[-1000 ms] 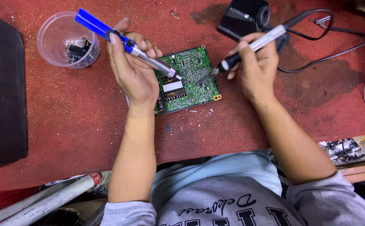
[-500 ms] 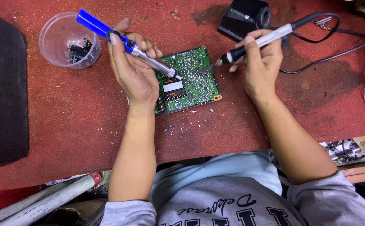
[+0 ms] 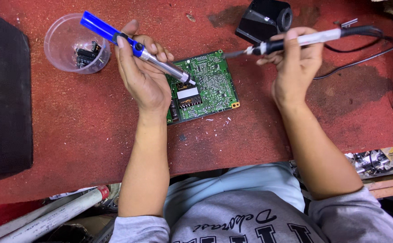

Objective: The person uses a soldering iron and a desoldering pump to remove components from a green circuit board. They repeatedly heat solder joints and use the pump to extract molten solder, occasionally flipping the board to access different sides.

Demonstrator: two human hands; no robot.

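While the green circuit board [image 3: 205, 85] lies flat on the red desk [image 3: 93, 130], a blue-handled desoldering pump [image 3: 135, 47] is gripped in the left hand [image 3: 144, 78], tip held on the board, likely for suction. The soldering iron [image 3: 295, 41] is clasped in the right hand [image 3: 295, 67], tip lifted clear, just right of the board.

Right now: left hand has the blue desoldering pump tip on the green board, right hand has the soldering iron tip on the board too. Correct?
Not quite. In the head view the right hand holds the soldering iron lifted, its tip off the green board. The left hand does have the blue desoldering pump tip on it.
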